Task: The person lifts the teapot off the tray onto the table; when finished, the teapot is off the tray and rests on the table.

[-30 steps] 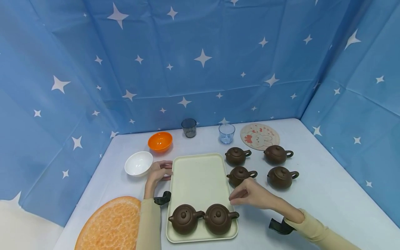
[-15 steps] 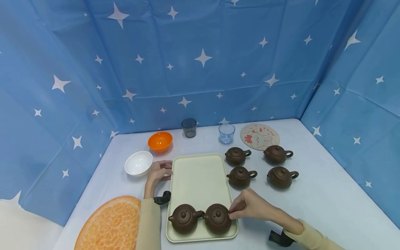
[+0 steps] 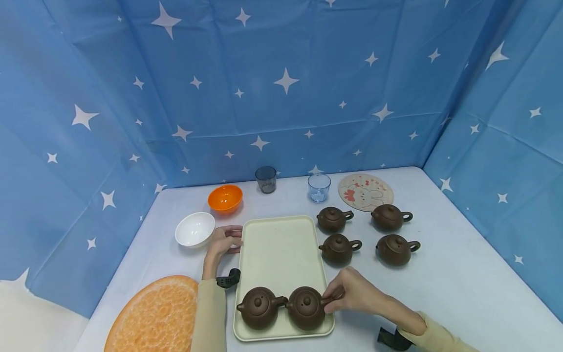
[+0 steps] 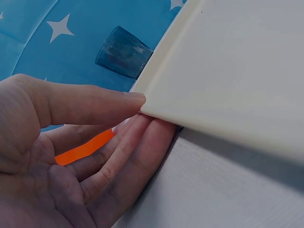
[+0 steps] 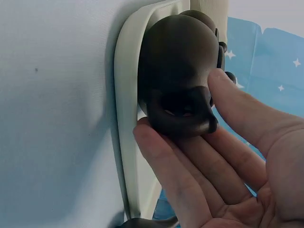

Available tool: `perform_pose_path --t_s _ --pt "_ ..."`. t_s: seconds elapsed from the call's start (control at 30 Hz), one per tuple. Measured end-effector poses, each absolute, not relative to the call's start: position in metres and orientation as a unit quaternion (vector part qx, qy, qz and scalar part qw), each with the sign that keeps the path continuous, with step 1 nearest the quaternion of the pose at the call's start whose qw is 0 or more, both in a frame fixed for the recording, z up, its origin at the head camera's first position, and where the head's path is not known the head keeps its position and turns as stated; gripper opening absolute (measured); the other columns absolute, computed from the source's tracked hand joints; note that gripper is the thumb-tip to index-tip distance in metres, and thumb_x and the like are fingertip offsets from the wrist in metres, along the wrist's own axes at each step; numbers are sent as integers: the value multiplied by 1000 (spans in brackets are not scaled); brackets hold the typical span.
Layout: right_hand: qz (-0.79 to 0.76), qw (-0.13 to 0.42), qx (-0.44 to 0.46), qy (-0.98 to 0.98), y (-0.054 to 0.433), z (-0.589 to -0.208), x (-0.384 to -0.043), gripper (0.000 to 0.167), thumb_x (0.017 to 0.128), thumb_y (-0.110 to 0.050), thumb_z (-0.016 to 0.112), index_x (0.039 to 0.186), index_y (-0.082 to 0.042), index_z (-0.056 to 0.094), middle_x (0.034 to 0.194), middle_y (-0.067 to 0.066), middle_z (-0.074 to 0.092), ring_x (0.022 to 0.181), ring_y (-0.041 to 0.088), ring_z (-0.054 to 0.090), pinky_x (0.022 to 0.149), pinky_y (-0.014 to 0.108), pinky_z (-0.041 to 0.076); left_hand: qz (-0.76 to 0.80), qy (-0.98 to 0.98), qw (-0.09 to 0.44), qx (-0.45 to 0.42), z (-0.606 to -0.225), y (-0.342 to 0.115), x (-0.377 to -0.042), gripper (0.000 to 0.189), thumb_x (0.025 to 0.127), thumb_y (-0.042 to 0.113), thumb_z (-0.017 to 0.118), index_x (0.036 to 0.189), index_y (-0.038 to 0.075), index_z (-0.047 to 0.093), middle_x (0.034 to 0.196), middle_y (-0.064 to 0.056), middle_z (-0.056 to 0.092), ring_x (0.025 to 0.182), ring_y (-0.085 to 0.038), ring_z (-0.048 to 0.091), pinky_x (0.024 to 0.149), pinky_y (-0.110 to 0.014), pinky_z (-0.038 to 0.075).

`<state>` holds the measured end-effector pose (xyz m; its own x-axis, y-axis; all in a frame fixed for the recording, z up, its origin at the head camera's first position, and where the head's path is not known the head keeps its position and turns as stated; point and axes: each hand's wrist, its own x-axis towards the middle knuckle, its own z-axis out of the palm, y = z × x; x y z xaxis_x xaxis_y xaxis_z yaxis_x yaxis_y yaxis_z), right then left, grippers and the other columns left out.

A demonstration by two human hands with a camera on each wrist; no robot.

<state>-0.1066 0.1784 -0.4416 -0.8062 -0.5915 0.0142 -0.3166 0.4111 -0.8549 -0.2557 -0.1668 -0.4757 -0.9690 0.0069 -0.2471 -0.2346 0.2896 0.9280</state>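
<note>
My left hand (image 3: 223, 240) pinches the left rim of a cream tray (image 3: 281, 249), thumb on top and fingertips against its underside in the left wrist view. Two dark brown teapots stand side by side at the tray's near end. My right hand (image 3: 354, 292) holds the handle of the right-hand teapot (image 3: 304, 313); in the right wrist view its thumb lies on one side of the handle (image 5: 180, 124) and its fingers on the other. The left-hand teapot (image 3: 258, 313) sits beside it, its handle close to the held teapot's spout.
Several more brown teapots (image 3: 337, 249) stand right of the tray. Behind are a grey glass (image 3: 266, 181), a blue glass (image 3: 318, 189) and a rabbit-print mat (image 3: 367, 192). A white bowl (image 3: 195, 231), orange bowl (image 3: 225, 199) and round orange mat (image 3: 154, 318) lie left.
My right hand has moved down and slightly right, from above the tray's right edge to the right-hand teapot's handle, which it now grips. My left hand has stayed at the tray rim.
</note>
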Motion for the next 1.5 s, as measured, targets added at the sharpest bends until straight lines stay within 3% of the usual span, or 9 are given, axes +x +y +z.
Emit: perform_pose_path --t_s 0.33,0.77,1.13,1.5 --pt "-479 137 -230 836 176 -442 -102 13 71 -7 81 82 -4 77 77 0 74 68 4 68 60 19 56 588 799 104 -69 -473 -165 -257 47 77 -7 63 124 -2 60 108 -21 64 77 -18 65 66 -35 61" --pt "-485 111 -246 832 186 -443 -105 12 71 -6 81 82 -4 78 76 1 74 68 4 67 59 21 56 596 794 105 -67 -477 -166 -255 45 77 -8 64 122 -4 61 106 -21 64 75 -18 65 66 -34 60" --pt "-458 124 -247 845 228 -419 -121 13 73 -8 79 86 -5 78 78 -4 74 69 8 69 58 25 58 601 790 105 -61 -475 -166 -255 48 75 -10 62 123 -5 60 108 -23 65 75 -17 65 65 -35 61" --pt "-457 120 -252 844 286 -407 -117 15 75 -8 78 87 -1 77 82 1 75 74 9 69 63 26 59 597 792 113 -59 -474 -169 -257 50 76 -10 62 125 -4 59 111 -23 63 79 -18 65 66 -35 61"
